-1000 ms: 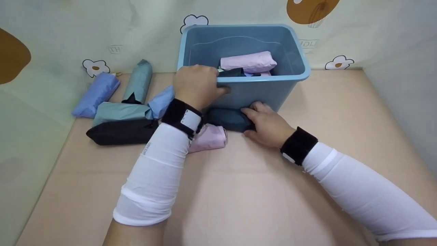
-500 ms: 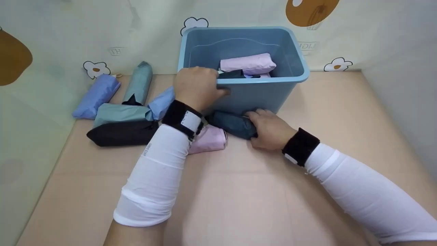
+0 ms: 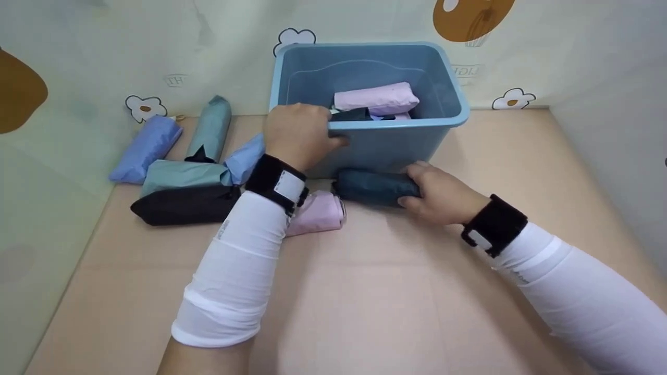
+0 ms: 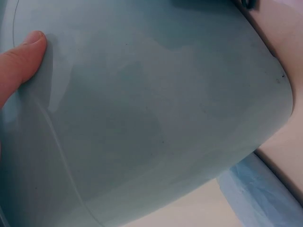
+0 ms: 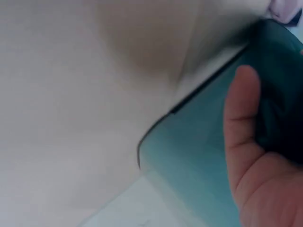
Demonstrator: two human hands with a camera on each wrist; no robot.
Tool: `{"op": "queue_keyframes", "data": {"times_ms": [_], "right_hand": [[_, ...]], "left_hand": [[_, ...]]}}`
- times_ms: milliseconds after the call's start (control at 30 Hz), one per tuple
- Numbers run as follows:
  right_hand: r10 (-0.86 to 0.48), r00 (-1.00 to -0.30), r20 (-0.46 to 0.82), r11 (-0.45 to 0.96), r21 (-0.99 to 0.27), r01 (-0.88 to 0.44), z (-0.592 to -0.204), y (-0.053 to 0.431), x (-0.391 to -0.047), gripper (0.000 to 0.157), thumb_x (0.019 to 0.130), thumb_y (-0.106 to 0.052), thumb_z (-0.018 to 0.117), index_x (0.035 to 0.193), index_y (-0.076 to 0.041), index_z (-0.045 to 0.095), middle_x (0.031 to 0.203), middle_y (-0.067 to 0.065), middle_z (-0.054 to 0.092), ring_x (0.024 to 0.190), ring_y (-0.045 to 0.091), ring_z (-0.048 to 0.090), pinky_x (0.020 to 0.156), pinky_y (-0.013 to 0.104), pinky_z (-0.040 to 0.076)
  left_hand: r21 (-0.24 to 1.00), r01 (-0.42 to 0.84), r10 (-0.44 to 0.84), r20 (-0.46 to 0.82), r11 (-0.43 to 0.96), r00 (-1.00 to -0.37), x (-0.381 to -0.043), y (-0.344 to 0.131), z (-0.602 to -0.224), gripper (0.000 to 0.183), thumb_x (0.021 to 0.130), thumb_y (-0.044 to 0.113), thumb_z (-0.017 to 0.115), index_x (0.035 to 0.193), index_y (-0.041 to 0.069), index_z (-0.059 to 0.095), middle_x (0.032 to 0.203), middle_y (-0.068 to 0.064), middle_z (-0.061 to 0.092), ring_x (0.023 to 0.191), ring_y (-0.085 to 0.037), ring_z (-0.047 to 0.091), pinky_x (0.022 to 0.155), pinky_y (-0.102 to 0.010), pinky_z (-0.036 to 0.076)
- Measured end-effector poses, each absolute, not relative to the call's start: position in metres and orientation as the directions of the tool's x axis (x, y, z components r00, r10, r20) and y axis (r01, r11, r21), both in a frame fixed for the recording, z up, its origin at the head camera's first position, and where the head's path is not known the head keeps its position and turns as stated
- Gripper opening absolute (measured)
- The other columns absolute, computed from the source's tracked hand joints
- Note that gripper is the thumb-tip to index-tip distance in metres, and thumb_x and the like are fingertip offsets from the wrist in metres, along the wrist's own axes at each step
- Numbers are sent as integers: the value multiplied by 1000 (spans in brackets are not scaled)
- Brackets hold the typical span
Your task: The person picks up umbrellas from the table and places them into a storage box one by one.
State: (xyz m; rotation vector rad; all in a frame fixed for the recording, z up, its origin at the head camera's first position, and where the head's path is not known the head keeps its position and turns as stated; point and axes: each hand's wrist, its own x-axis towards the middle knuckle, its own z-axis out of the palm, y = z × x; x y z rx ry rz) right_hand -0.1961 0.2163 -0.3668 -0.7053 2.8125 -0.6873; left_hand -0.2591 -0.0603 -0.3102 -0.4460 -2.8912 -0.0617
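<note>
A light blue plastic bin (image 3: 391, 146) stands against the back wall, holding a pink folded umbrella (image 3: 376, 99) on top of a dark one. My left hand (image 3: 299, 133) grips its front rim near the left corner, the thumb outside on the bin wall (image 4: 142, 94). In front of the bin lies a dark teal folded umbrella (image 3: 372, 187). My right hand (image 3: 443, 192) holds that umbrella by its right end, thumb on the near side. In the right wrist view, the thumb lies across the dark cloth (image 5: 279, 94), close beside the bin.
Left of the bin lie several folded umbrellas: a blue one (image 3: 147, 148), a green one (image 3: 212, 122), another green one (image 3: 185, 174) and a black one (image 3: 185, 205). A light blue one (image 3: 245, 159) and a pink one (image 3: 318, 213) are partly hidden by my left arm.
My right hand has shifted to the right, drawing the dark teal umbrella along the bin's front, and more of it shows. The left hand stays on the rim.
</note>
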Motion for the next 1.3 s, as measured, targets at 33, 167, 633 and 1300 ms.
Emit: {"op": "queue_keyframes", "data": {"times_ms": [33,167,633,1300], "right_hand": [[-476,-878,-36,772,-495,-398,-362,218,-195,34,95,-13,69,124,2,62,115,15,63,102,29,59,91,43,47],[-465,-885,-4,712,-597,-371,-341,224,-190,30,97,-11,69,124,0,63,117,14,64,103,26,57,87,38,45],[-397,-913,89,526,-794,-306,-285,232,-186,34,101,-10,66,133,0,59,114,9,65,97,14,63,81,16,53],[23,-995,100,703,-709,-55,-262,200,-265,48,107,-32,55,143,-1,46,139,12,50,121,23,50,97,33,45]], "left_hand": [[9,301,292,213,954,-932,-259,-60,-310,60,87,72,71,101,14,76,93,-7,79,84,-31,73,71,-48,57],[14,296,286,215,955,-934,-259,-60,-310,57,88,69,72,101,14,77,94,-6,79,85,-31,73,72,-48,57],[20,331,304,342,944,-889,-258,-62,-315,26,88,38,81,86,12,76,81,-8,76,74,-30,71,64,-49,55],[23,291,275,261,957,-925,-256,-58,-313,54,90,66,71,94,12,76,74,-4,67,70,-26,63,63,-43,51]]}}
